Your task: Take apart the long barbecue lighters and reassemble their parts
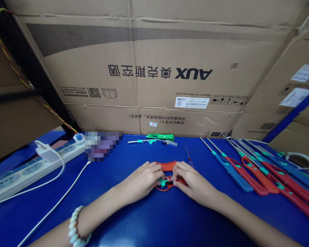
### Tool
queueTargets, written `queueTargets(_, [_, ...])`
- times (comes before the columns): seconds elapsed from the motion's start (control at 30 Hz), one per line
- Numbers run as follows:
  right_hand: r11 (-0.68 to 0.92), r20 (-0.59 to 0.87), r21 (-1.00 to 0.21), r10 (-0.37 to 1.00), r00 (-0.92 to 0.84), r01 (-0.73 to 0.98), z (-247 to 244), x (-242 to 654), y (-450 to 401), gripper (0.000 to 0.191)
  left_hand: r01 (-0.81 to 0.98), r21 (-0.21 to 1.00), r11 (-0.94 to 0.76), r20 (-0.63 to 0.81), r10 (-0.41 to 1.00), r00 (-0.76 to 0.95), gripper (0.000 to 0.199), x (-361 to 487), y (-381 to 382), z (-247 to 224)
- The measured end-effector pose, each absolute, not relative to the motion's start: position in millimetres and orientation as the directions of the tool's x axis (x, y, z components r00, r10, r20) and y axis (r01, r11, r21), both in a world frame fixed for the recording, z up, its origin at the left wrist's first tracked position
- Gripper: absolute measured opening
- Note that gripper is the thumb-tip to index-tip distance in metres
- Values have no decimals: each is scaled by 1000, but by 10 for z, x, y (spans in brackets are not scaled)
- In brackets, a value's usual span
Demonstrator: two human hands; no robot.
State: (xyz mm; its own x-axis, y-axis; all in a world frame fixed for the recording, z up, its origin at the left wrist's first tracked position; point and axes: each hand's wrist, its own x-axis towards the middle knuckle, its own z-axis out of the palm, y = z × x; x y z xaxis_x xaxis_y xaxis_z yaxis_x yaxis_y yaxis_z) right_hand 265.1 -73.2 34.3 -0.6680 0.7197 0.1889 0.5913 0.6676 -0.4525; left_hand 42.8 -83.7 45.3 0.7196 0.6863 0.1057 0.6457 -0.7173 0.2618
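My left hand (146, 176) and my right hand (194, 180) meet over an opened red-orange utility lighter. One half of its handle shell (166, 166) lies at the back, between my fingers. The other half shell (161, 188) sits nearer me, with inner parts in it. My left fingers are closed at a teal trigger piece (163, 182). A small black part (170, 183) lies beside it, and my right thumb and fingers pinch the shell at its right end. Thin white wires show between the hands. My fingertips hide the rest of the lighter.
A green handle shell (160, 137) and a metal lighter tube with parts (141, 141) lie behind. A screwdriver (190, 161) is beyond my right hand. Several finished-looking lighters (260, 175) fan out at right. A power strip (33, 168) and white cable (64, 199) occupy the left; cardboard (154, 92) stands behind.
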Motion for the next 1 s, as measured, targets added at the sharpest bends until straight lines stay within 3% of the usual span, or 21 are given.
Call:
queueTargets(0.3, [643, 185, -525, 725, -663, 557, 343, 2644, -720, 16, 660, 237, -713, 105, 694, 713, 12, 439, -842, 413])
queueTargets(0.77, [623, 131, -566, 715, -687, 540, 374, 2612, -754, 18, 565, 371, -737, 142, 646, 750, 11, 383, -801, 410])
queueTargets(1.0, [583, 88, -597, 731, -677, 552, 361, 2605, -785, 17, 509, 382, -772, 165, 599, 784, 10, 346, -781, 423])
